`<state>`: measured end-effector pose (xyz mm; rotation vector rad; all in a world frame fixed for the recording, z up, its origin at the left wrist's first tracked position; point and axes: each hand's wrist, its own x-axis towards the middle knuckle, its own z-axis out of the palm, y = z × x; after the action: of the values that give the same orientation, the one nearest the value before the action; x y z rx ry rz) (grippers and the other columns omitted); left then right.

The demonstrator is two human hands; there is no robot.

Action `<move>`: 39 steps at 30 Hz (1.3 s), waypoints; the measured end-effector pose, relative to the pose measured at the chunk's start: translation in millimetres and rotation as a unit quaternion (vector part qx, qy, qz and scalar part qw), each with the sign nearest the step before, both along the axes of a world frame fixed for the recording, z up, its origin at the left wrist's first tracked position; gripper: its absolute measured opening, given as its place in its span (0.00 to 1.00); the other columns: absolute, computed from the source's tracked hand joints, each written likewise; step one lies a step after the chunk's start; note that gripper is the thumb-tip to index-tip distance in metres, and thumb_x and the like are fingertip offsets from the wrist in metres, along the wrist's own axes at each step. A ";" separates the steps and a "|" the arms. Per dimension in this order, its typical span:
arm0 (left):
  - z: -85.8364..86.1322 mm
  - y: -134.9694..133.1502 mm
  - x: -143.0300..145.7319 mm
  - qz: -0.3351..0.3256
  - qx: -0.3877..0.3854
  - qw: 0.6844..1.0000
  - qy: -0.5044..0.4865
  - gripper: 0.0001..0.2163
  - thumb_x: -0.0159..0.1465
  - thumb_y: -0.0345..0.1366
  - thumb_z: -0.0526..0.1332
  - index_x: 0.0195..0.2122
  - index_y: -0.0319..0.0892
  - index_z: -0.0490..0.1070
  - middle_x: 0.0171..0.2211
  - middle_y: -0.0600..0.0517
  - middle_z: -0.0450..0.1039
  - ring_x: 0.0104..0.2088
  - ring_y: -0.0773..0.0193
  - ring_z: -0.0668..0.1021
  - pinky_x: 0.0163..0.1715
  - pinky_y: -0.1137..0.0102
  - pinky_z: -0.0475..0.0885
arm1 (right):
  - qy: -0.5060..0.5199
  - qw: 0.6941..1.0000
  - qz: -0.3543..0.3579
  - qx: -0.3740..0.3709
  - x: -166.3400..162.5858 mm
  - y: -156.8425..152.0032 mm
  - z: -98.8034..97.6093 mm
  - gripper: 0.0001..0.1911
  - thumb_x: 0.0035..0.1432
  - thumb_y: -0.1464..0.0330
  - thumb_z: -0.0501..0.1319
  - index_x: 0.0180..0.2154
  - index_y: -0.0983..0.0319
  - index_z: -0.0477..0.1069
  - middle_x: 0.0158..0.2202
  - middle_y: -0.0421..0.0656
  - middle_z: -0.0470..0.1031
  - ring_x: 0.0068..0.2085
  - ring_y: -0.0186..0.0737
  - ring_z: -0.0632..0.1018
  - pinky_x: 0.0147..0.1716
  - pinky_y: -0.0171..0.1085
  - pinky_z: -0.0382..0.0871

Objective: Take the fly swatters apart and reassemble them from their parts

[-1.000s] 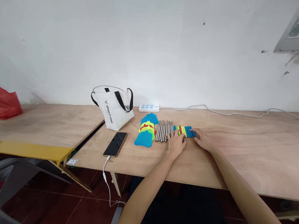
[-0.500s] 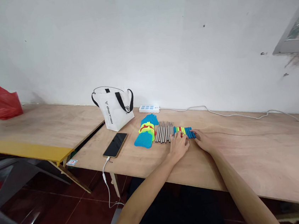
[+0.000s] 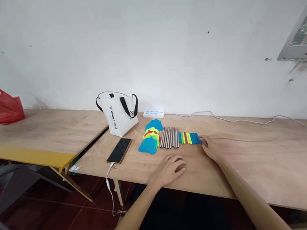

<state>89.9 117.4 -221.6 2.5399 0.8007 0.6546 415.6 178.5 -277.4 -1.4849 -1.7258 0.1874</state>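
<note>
Several short coloured plastic grips [image 3: 188, 137], blue, green, red and yellow, lie side by side in a row on the wooden table. My right hand [image 3: 210, 148] is at the row's right end, its extended fingertips against the last blue grip. Near the table's front edge, my left hand [image 3: 171, 169] hovers or rests palm down, fingers spread and holding nothing. Left of the grips lie several slim metal tubes [image 3: 169, 138], roughly parallel. Beside those, flat perforated pieces like fly swatter heads [image 3: 148, 145] overlap in blue, yellow and red.
A phone [image 3: 119, 150] with a white charging cable lies at the left of the table [image 3: 257, 162]. Behind stand a white bag [image 3: 120, 114] with black handles and a power strip [image 3: 153, 113], its cord along the wall. A red plastic bag [image 3: 3, 107] sits on the neighbouring table.
My left hand has come off the coloured grips and moved left and toward the front edge, uncovering the row. My right hand stays beside the last blue grip.
</note>
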 end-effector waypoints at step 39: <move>8.2 28.7 -35.8 0.177 -0.066 0.982 0.008 0.21 0.72 0.43 0.54 0.22 0.41 0.58 0.21 0.54 0.63 0.25 0.66 0.65 0.28 0.67 0.48 | -0.218 0.974 -0.068 0.003 -108.9 -93.3 4.1 0.21 0.71 0.62 0.45 0.57 0.52 0.70 0.59 0.49 0.71 0.61 0.55 0.69 0.61 0.67 0.55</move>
<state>54.1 146.0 -213.4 2.3054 1.2746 0.6635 306.8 85.2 -273.3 -1.7248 -1.9468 -0.2357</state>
